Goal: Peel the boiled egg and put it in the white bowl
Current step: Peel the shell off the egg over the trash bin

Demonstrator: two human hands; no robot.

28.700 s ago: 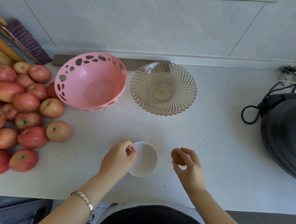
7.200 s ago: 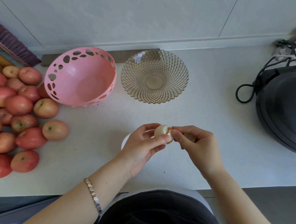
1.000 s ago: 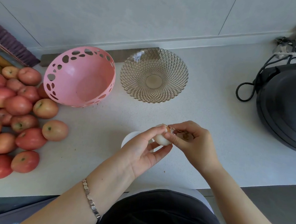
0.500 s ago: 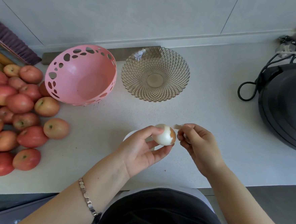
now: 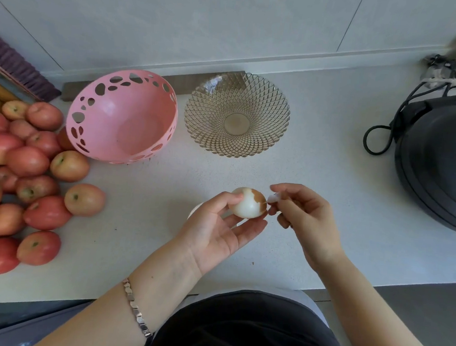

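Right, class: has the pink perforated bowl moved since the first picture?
No: the pink bowl still sits between the red apples and the patterned glass bowl.

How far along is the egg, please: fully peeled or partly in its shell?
Partly peeled: the egg in the left hand shows white, with brown shell patches remaining.
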